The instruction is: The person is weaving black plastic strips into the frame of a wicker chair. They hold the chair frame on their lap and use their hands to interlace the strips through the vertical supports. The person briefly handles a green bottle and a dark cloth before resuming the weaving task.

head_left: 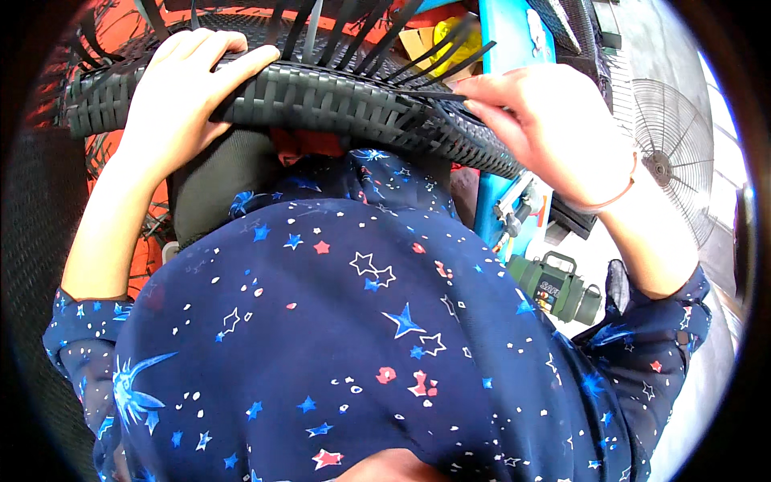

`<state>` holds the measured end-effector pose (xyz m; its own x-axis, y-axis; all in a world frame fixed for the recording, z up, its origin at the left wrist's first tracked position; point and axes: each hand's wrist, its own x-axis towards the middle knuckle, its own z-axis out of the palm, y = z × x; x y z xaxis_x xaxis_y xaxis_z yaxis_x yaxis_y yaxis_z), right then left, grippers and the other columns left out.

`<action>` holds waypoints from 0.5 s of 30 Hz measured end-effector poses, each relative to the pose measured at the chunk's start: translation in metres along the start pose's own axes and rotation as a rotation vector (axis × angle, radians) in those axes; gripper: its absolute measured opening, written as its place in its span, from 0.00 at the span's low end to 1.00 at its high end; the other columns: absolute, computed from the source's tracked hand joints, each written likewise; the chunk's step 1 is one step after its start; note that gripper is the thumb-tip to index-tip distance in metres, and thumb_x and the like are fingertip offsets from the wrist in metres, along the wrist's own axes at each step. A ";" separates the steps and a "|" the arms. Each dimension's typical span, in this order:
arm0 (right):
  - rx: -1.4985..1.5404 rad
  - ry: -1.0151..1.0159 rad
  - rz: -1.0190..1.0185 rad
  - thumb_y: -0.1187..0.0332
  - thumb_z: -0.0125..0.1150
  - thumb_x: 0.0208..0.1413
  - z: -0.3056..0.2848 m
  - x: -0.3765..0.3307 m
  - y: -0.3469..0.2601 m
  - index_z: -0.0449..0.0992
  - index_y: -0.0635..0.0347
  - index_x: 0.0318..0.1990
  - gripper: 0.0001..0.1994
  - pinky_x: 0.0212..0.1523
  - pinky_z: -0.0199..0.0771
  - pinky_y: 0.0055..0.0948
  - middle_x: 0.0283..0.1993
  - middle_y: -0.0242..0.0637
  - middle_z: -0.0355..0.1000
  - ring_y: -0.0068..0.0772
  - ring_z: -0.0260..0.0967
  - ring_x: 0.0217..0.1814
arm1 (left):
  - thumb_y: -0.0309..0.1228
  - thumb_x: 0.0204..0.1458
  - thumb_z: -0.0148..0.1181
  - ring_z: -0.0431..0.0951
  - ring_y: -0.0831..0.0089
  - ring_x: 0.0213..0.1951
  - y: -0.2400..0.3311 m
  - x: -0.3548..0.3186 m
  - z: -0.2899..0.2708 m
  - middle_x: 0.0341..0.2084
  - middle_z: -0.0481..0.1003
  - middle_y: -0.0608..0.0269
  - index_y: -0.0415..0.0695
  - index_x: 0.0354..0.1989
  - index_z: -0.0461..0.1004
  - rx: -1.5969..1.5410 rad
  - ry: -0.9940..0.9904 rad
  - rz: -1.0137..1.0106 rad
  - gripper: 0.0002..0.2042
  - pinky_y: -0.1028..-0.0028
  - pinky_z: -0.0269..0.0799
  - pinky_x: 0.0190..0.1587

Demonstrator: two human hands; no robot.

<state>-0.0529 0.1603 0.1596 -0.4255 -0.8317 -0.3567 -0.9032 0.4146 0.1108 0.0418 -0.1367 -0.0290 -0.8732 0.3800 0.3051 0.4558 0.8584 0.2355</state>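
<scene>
A black woven wicker piece (321, 100) with a thick rolled rim runs across the top, loose black strips (385, 40) sticking up from it. My left hand (181, 88) lies over the rim's left part, fingers curled across the weave and gripping it. My right hand (546, 120) is at the rim's right end, thumb and fingers pinching a black strip (438, 95) that lies along the weave. My dark blue star-patterned shirt (361, 345) fills the lower picture and hides what is below the rim.
A blue frame (506, 48) stands upright behind the wicker at the right. A green flask with a handle (558, 285) lies on the pale floor. A round wire fan (671, 157) stands far right. Orange material (152, 233) shows at the left.
</scene>
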 end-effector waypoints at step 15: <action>0.214 0.099 0.021 0.66 0.63 0.58 0.055 -0.006 0.000 0.81 0.56 0.48 0.12 0.36 0.78 0.40 0.31 0.42 0.77 0.46 0.78 0.34 | 0.22 0.28 0.74 0.73 0.59 0.54 -0.015 -0.008 0.010 0.50 0.72 0.64 0.55 0.61 0.72 -0.030 -0.056 -0.041 0.42 0.60 0.69 0.60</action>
<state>-0.0472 0.1856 0.1103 -0.4572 -0.8499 -0.2621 -0.8661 0.4925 -0.0859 0.0404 -0.1487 -0.0440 -0.8992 0.3640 0.2427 0.4235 0.8634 0.2741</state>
